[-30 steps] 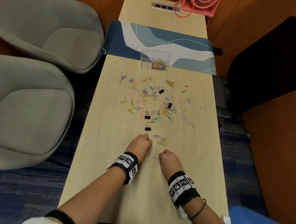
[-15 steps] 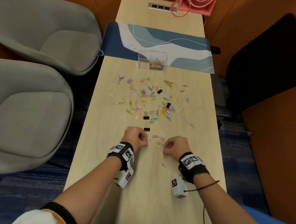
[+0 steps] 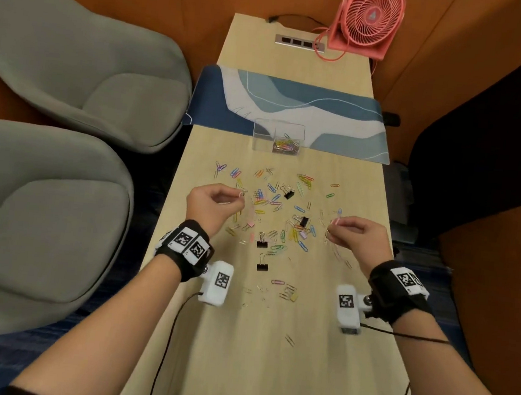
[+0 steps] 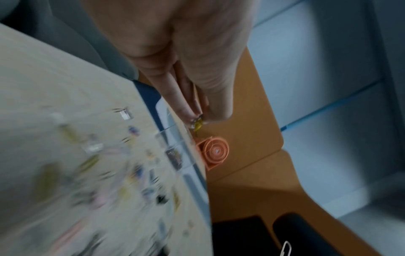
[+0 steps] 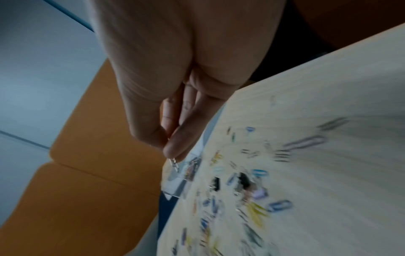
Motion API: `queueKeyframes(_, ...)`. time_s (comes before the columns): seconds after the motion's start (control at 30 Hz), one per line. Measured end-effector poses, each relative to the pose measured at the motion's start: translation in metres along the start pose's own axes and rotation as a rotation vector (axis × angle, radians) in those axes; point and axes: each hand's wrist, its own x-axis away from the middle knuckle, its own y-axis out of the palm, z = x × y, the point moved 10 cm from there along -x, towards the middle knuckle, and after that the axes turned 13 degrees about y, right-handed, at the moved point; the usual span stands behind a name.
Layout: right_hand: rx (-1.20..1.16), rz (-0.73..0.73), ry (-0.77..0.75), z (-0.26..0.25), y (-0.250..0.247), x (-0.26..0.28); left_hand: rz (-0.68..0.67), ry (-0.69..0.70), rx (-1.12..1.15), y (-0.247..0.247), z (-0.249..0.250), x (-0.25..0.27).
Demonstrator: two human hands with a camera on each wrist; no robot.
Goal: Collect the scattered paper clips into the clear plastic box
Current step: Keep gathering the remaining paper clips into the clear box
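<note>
Many coloured paper clips point(image 3: 271, 204) lie scattered over the middle of the wooden table point(image 3: 237, 354), with a few black binder clips point(image 3: 262, 240) among them. The clear plastic box point(image 3: 278, 136) stands at the mat's near edge and holds several clips. My left hand point(image 3: 217, 204) hovers over the left side of the scatter and pinches paper clips point(image 4: 197, 123) between thumb and fingertips. My right hand point(image 3: 355, 235) hovers over the right side and pinches paper clips point(image 5: 174, 162) too. Both hands are raised off the table.
A blue and white desk mat point(image 3: 293, 111) crosses the table behind the box. A pink fan point(image 3: 367, 19) and a socket strip point(image 3: 299, 42) sit at the far end. Two grey armchairs point(image 3: 48, 177) stand left, a dark chair point(image 3: 479, 154) right. More clips point(image 3: 286, 290) lie near me.
Both hands rose from the near clips and moved forward and apart over the scatter, each carrying clips. The head view shifted closer to the table.
</note>
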Motion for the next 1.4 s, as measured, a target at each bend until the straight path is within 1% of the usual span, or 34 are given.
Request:
queueKeyframes(0.13, 0.020, -0.036, -0.124, -0.063, 0.020, -0.024, 0.021, 0.096, 0.037, 0.005, 0.031, -0.058)
queueKeyframes(0.23, 0.023, -0.054, -0.198, -0.101, 0.038, -0.052, 0.028, 0.150, 0.021, 0.014, 0.043, -0.101)
queueKeyframes(0.33, 0.031, -0.037, -0.249, -0.125, 0.052, -0.087, 0.020, 0.159, 0.003, 0.033, 0.041, -0.143)
queueKeyframes(0.43, 0.015, 0.018, -0.281, -0.144, 0.058, -0.125, 0.006, 0.237, -0.034, 0.063, 0.045, -0.183)
queueKeyframes(0.5, 0.016, 0.054, -0.335, -0.157, 0.062, -0.148, -0.039, 0.284, -0.038, 0.088, 0.047, -0.204)
queueKeyframes(0.63, 0.077, 0.119, -0.443, -0.175, 0.068, -0.185, -0.192, 0.360, -0.110, 0.140, 0.035, -0.234)
queueKeyframes(0.73, 0.083, 0.131, -0.446, -0.178, 0.069, -0.208, -0.256, 0.401, -0.195, 0.163, 0.015, -0.245)
queueKeyframes(0.87, 0.170, 0.181, -0.471, -0.178, 0.068, -0.225, -0.288, 0.373, -0.286, 0.174, -0.016, -0.252)
queueKeyframes(0.97, 0.267, 0.192, -0.510, -0.182, 0.075, -0.230, -0.271, 0.365, -0.306, 0.173, -0.023, -0.252)
queueKeyframes(1.1, 0.404, 0.186, -0.595, -0.187, 0.096, -0.234, -0.241, 0.407, -0.266, 0.168, -0.017, -0.250)
queueKeyframes(1.17, 0.516, 0.173, -0.648, -0.190, 0.111, -0.233, -0.201, 0.418, -0.251, 0.159, -0.014, -0.250)
queueKeyframes(1.27, 0.735, 0.147, -0.709, -0.189, 0.137, -0.234, -0.100, 0.427, -0.221, 0.139, -0.010, -0.246)
queueKeyframes(1.33, 0.912, 0.133, -0.718, -0.183, 0.153, -0.236, -0.051, 0.464, -0.228, 0.127, -0.006, -0.236)
queueKeyframes(1.4, 1.068, 0.123, -0.690, -0.175, 0.162, -0.238, -0.051, 0.507, -0.249, 0.120, -0.002, -0.222)
